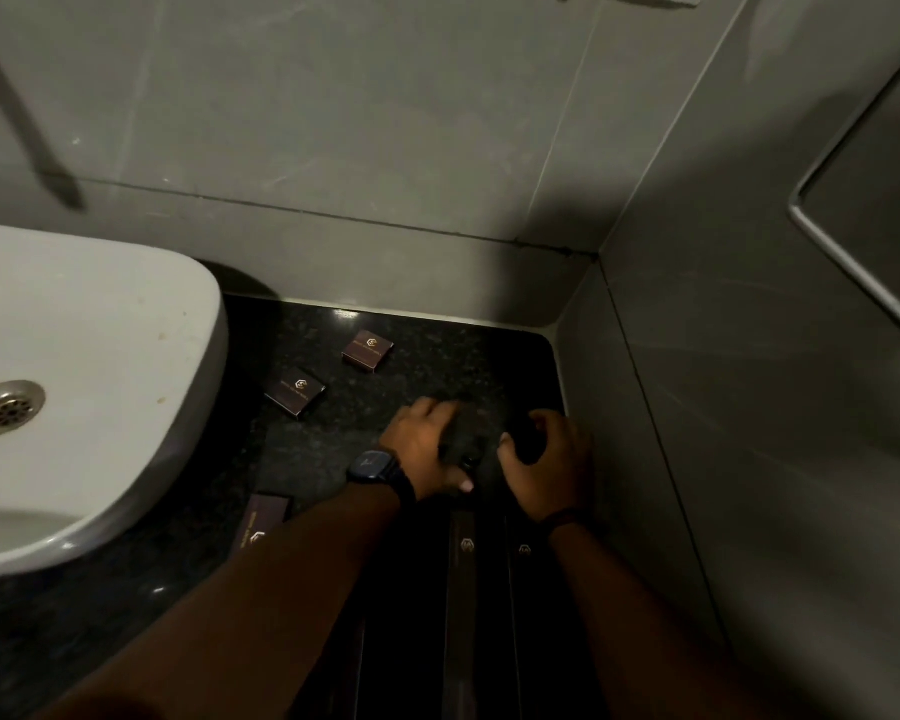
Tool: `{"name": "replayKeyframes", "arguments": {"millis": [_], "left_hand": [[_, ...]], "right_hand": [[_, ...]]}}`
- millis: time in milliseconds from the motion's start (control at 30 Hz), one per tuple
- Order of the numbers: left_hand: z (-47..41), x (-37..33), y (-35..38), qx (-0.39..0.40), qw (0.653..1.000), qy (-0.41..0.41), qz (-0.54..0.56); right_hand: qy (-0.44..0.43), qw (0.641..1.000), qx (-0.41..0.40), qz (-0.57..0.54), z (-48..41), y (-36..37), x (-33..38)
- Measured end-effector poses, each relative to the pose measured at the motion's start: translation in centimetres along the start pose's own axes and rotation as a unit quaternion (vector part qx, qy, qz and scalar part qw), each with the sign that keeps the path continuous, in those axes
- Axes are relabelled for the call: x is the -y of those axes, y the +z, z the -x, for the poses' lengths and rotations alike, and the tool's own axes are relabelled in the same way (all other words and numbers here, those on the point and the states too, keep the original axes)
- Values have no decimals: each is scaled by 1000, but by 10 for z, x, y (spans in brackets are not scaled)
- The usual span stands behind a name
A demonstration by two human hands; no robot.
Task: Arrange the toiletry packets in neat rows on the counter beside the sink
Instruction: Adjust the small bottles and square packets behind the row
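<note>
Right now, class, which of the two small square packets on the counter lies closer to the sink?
The lower-left square packet, almost at the sink rim. The other square packet lies further back and right, nearer the wall.

Your bare forearms reach forward side by side, nearly parallel, toward the counter's far right corner. Your left hand [427,444] lies palm down with fingers curled over something dark, thumb tucked toward your right hand [546,459]. A black square-faced wristwatch [372,467] sits on your left wrist. Your right hand is cupped, fingers bent around a dark item too shadowed to identify; a thin dark band [567,519] circles that wrist.
</note>
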State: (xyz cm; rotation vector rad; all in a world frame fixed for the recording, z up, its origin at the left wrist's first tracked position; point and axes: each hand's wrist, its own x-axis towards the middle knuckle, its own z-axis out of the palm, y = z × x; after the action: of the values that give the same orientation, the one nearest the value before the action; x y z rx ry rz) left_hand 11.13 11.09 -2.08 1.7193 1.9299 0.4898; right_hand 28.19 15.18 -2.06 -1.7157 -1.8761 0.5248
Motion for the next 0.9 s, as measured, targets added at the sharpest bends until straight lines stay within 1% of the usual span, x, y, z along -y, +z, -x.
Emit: {"name": "replayKeyframes", "arguments": {"millis": [67,167,233,300,367,433,467,567,667,700,800,900], "left_hand": [[7,15,-18,-25,999,-27,5],[13,39,-45,-69,995,-68,-35],[15,55,-62,-100,987,-103,-70],[13,71,-75,-102,980,-141,-98],[9,85,-85,-73,973,-181,-125],[3,93,-90,-23,965,-206,-161],[-1,97,-92,-1,961,-203,-190],[-15,105,-95,70,945,-156,-280],[-27,113,-101,132,931,-143,-309],[-29,116,-102,136,931,-142,-307],[-29,122,-104,110,941,-136,-291],[-24,124,-106,102,947,-140,-270]], "right_hand": [[-29,999,-33,-4,-5,0,16],[-80,996,-37,-6,-13,10,47],[-110,994,-8,-15,-20,23,69],[-118,991,58,-13,-27,37,87],[-127,984,127,21,-36,56,103],[-137,974,171,60,-45,73,115],[-140,970,185,73,-50,83,122],[-142,962,213,94,-66,110,137],[-131,952,246,124,-80,133,147],[-131,947,257,141,-83,139,148],[-148,935,262,186,-85,148,147],[-146,935,264,188,-80,140,135]]}}
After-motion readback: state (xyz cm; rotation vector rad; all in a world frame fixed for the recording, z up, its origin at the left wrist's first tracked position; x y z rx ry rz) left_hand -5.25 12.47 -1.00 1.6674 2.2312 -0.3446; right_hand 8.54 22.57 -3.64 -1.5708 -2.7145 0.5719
